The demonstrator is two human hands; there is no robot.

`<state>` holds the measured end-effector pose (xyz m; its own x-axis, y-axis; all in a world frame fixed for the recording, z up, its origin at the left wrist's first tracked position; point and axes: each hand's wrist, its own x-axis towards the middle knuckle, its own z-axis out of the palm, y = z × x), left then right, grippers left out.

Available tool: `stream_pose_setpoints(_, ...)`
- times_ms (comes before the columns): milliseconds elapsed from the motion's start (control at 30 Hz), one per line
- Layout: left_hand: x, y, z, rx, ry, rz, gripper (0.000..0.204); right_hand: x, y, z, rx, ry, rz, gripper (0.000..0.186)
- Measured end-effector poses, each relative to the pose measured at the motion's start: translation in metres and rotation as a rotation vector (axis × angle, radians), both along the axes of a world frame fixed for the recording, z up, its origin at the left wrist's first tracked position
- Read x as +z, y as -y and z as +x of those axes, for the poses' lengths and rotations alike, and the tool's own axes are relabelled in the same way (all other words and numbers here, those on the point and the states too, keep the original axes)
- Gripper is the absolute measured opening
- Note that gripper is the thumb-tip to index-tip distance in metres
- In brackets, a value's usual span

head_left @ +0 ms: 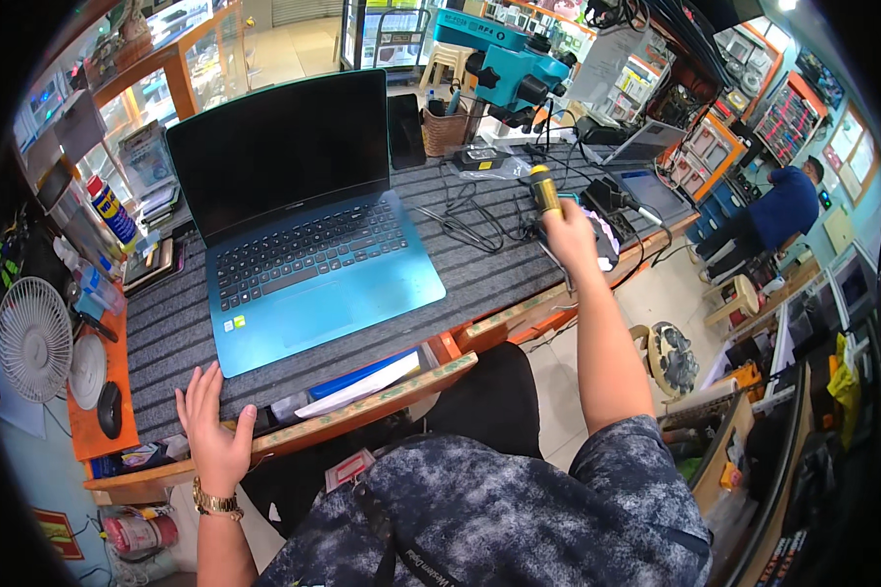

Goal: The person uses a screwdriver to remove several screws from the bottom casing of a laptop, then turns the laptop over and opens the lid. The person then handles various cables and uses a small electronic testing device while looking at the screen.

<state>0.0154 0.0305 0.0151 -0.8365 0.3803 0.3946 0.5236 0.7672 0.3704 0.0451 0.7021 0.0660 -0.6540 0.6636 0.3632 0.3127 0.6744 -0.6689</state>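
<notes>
A blue laptop (pixel 328 311) lies open on the grey ribbed mat (pixel 171 323), its screen dark. My left hand (pixel 213 426) rests with fingers spread at the table's front edge, fingertips beside the laptop's near left corner. It holds nothing. Out to the right, my right hand (pixel 570 238) is closed around a screwdriver (pixel 543 189) with a yellow and black handle pointing up and away. The screwdriver's lower part is largely hidden by the hand. Black cables (pixel 472 220) lie on the mat between the laptop and this hand.
A partly open drawer (pixel 362 391) holding papers juts out below the laptop. On the left stand a small white fan (pixel 35 338), a black mouse (pixel 111 409) and a blue spray can (pixel 114 213). A teal microscope (pixel 519 73) rises behind. Another person (pixel 778 210) stands far right.
</notes>
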Motion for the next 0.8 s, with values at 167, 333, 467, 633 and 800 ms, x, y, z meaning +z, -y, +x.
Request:
stream_pose_setpoints(167, -0.004, -0.005, 0.002, 0.039, -0.019, -0.034, 0.069, 0.035, 0.012, 0.048, 0.373, 0.144, 0.021, 0.049)
stream_pose_setpoints(333, -0.006, -0.010, 0.003, 0.065, -0.026, -0.073, 0.069, 0.023, 0.017, 0.060, 0.534, 0.443, 0.193, 0.047)
stream_pose_setpoints(467, -0.005, -0.015, 0.004, 0.079, -0.023, -0.076, 0.069, 0.016, 0.004, 0.057, 0.421, 0.351, 0.160, 0.047)
stream_pose_setpoints(633, -0.008, -0.015, 0.004, 0.085, -0.036, -0.093, 0.069, 0.018, -0.009, 0.038, 0.027, 0.263, 0.111, 0.055)
stream_pose_setpoints(800, -0.007, -0.016, 0.003, 0.097, -0.030, -0.092, 0.069, 0.005, 0.008, 0.018, 0.022, 0.308, 0.103, 0.056)
